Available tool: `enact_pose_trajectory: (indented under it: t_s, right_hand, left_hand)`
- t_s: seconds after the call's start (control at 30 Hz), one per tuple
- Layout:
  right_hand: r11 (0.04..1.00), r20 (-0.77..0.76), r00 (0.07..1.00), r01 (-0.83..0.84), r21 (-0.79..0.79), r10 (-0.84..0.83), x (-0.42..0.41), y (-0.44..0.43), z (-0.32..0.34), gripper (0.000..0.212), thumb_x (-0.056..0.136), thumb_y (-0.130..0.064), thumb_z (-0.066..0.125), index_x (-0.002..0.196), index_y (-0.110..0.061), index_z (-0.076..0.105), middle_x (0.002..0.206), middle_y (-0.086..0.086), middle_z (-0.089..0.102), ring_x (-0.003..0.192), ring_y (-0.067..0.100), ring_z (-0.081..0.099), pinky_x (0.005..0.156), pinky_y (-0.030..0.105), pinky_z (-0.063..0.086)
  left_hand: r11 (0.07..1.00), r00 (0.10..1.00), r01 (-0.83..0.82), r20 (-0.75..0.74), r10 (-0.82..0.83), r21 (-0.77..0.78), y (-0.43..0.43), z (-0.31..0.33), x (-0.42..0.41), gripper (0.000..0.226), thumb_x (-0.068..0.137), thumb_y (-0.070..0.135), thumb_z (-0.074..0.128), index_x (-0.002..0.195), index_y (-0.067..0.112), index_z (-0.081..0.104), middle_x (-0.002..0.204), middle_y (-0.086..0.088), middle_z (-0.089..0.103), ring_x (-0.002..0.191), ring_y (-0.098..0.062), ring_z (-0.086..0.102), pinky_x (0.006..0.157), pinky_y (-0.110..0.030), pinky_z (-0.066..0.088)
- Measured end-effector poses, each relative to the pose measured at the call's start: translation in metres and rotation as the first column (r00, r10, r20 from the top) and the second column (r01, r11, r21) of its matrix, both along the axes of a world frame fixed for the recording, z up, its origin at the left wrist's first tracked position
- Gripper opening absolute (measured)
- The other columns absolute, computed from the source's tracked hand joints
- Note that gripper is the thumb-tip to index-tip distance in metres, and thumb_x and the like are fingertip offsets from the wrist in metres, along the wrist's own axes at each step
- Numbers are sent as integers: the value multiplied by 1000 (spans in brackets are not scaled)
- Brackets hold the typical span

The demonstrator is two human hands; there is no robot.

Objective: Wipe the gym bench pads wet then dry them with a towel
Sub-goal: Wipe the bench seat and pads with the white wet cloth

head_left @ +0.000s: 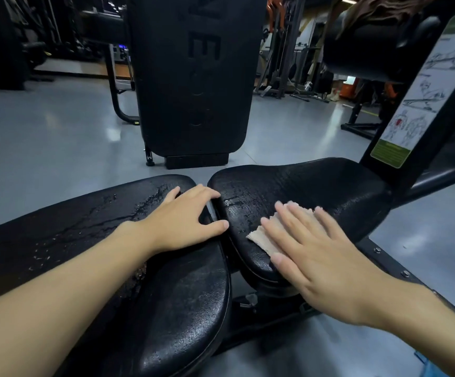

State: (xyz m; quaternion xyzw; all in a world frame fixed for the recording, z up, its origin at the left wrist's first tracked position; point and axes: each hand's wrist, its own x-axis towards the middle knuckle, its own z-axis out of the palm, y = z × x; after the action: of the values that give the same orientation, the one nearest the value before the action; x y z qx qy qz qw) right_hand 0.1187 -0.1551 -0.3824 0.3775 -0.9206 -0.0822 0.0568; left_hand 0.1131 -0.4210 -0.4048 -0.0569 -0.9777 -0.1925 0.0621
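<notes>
— Which step are we on?
— Wet wiping, we judge. Our right hand [310,257] lies flat, fingers straight, pressing the pale cloth [264,238] on the right seat pad [316,183]. Our left hand [185,216], fingers spread, rests on the long left pad [71,229].
— Next?
— Sweep the far side, then dry with a towel.

Gym, bench pads [316,191], exercise chart [425,88]
</notes>
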Motion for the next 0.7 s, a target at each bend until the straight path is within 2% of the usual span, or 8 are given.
enact_pose_trajectory:
  t_s: [0.07, 0.1, 0.17, 0.23, 0.33, 0.43, 0.57, 0.7]
  right_hand:
    - [1000, -24, 999, 26, -4, -26, -2, -3, 1, 67, 96, -54, -1, 153, -28, 24, 164, 6, 20, 152, 28, 12, 120, 51, 14]
    - [999, -10, 999, 43, 7, -43, -6, -7, 2, 68, 95, -55, -3, 154, -29, 21, 164, 5, 17, 152, 27, 10, 121, 50, 13]
    - [998, 3, 998, 56, 5, -56, -22, -19, 6, 68, 93, -55, -7, 155, -32, 10, 166, 2, 7, 152, 24, 3, 122, 47, 7]
    - [996, 33, 995, 92, 5, -92, -49, -43, 10, 60, 100, -54, 2, 155, -33, 8, 166, 2, 5, 152, 23, 1, 122, 47, 4]
    - [993, 95, 988, 118, 11, -119, -97, -86, 12, 56, 101, -55, 9, 152, -35, 22, 164, 3, 15, 151, 24, 9, 121, 51, 7]
    - [993, 133, 984, 118, 18, -120, -143, -124, 9, 58, 98, -61, 9, 143, -36, 36, 156, 1, 33, 147, 25, 22, 117, 51, 15]
    - [986, 191, 969, 139, 91, -154, -172, -154, 10, 57, 95, -56, 14, 145, -39, 36, 158, 2, 31, 146, 28, 26, 114, 52, 17]
    - [991, 154, 983, 86, 102, -101, -155, -148, 11, 54, 99, -51, 15, 145, -35, 38, 157, 3, 31, 146, 27, 25, 114, 51, 19]
  left_hand:
    - [1000, 1000, 11, -15, -11, -25, -2, -4, 1, 90, 74, 81, 29, 149, 30, 31, 159, 13, 24, 147, 2, 7, 123, -41, 0]
    - [1000, 999, 11, -31, -12, -24, -1, -5, 2, 92, 73, 82, 27, 149, 29, 31, 160, 12, 23, 147, 4, 4, 123, -40, -1]
    - [1000, 998, 18, -64, -19, -24, 3, -7, 4, 93, 73, 82, 25, 149, 28, 32, 159, 13, 24, 146, 5, 3, 123, -40, 0]
    - [999, 997, 17, -71, -19, -33, 4, -7, 3, 90, 77, 81, 28, 149, 27, 30, 159, 13, 24, 146, 6, 3, 123, -39, 0]
    - [999, 997, -3, -71, 1, -37, 1, -11, 2, 85, 87, 71, 40, 153, 24, 17, 161, 10, 21, 146, 3, 7, 122, -37, -1]
    - [999, 996, 0, -84, -4, -44, 0, -14, -1, 90, 83, 74, 36, 154, 23, 10, 161, 9, 19, 145, 2, 10, 122, -37, -1]
    - [999, 997, 2, -71, -5, -38, -2, -14, -1, 96, 81, 75, 33, 155, 21, 5, 163, 9, 13, 147, 2, 6, 123, -36, 0]
    - [1000, 998, -9, -61, 8, -29, 1, -11, 2, 81, 93, 54, 37, 156, 19, -1, 164, 9, 9, 146, 4, 2, 122, -32, -3]
